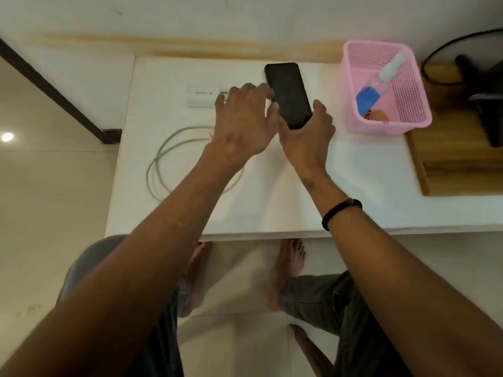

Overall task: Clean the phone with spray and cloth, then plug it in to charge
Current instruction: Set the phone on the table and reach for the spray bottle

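Frame was motion-blurred, fine detail soft. Phone [288, 95] was black, dark face toward camera, far end tilted away over the white table [272, 200]; its near end was buried in the right hand [307, 134], so the port wasn't visible. Right hand gripped that near end, fingers curled round the right edge and thumb on the left; whether the phone touched the table couldn't be told. Left hand [242, 123] was spread, fingers loosely bent, tips at the phone's left edge; it covered part of the white charger [202, 95], and whether it pinched a plug or just touched the phone couldn't be made out. Charger print unreadable. Cable [174, 164] lay coiled on the table left of the arms, partly hidden under the left forearm, both ends out of sight. Pink basket [386, 88] sat right of the phone, holding the spray bottle [388, 70] leaning tilted, a blue cloth [367, 100] and something orange, half hidden by the wall. Dark object at far right cut off by the frame edge.
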Available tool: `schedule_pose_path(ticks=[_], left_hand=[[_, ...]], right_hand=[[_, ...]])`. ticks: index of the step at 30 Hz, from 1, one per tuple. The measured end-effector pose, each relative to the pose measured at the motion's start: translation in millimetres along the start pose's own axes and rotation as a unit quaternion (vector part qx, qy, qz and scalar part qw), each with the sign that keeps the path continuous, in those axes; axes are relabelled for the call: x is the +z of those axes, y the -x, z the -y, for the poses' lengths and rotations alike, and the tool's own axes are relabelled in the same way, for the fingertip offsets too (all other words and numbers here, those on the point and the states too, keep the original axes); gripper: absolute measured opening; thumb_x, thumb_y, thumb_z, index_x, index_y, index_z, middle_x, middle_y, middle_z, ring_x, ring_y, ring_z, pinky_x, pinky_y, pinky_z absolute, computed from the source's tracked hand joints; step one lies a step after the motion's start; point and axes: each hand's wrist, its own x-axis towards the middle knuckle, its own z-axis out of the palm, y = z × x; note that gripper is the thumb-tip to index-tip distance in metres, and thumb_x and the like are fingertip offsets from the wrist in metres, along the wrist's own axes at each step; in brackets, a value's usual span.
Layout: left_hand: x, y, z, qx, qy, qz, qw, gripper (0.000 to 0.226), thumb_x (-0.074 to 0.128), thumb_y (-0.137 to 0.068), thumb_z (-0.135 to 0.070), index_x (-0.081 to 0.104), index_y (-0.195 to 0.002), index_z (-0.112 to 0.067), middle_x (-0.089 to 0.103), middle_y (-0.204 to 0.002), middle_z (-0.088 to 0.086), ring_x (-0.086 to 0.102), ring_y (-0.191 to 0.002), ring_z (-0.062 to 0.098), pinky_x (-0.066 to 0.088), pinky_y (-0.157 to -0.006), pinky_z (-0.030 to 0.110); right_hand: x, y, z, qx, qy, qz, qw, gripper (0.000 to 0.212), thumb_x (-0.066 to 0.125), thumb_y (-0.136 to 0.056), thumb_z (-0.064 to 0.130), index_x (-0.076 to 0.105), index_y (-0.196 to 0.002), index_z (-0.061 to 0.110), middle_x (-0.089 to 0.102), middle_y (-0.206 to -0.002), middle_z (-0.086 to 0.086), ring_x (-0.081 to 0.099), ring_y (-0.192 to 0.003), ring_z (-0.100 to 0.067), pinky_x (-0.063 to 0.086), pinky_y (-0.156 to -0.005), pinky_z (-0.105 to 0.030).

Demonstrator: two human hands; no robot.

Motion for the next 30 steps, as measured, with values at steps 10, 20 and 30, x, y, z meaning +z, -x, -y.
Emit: schedule_pose_path(ticks=[10, 20, 30], left_hand=[[6.9, -8.8, 3.1, -0.023, -0.026, 0.036, 0.999, 0.038, 0.04, -0.107, -0.035, 0.061, -0.132, -0.017, 0.066, -0.128, 0.006, 0.057, -0.124, 0.029, 0.038, -0.11, 0.048], [1.0, -16.5, -3.7, -0.045, 0.007, 0.045, 0.998, 0.043, 0.041, -0.106, -0.044, 0.059, -0.136, -0.02, 0.065, -0.135, 0.003, 0.055, -0.129, 0.028, 0.036, -0.113, 0.05], [-1.7, -14.2, -5.4, -0.025, 0.008, 0.076, 0.997, 0.04, 0.038, -0.108, -0.033, 0.056, -0.141, -0.019, 0.063, -0.139, 0.006, 0.051, -0.131, 0.033, 0.04, -0.109, 0.049]], right_hand=[[28.6, -43.5, 8.5, 0.021, 0.181, -0.046, 0.982, 0.085, 0.071, -0.072, 0.071, 0.052, -0.133, 0.016, 0.05, -0.134, -0.009, 0.045, -0.123, -0.028, 0.04, -0.094, -0.042], [15.5, -29.7, 9.4, 0.045, 0.111, -0.012, 0.993, 0.092, 0.042, -0.056, 0.082, 0.05, -0.124, 0.021, 0.052, -0.114, -0.003, 0.047, -0.108, -0.022, 0.03, -0.086, -0.033], [-35.7, 10.7, -5.7, 0.033, 0.214, 0.162, 0.963, 0.093, 0.081, -0.053, 0.066, 0.042, -0.126, 0.025, 0.04, -0.112, 0.001, 0.045, -0.113, -0.026, 0.04, -0.085, -0.042]])
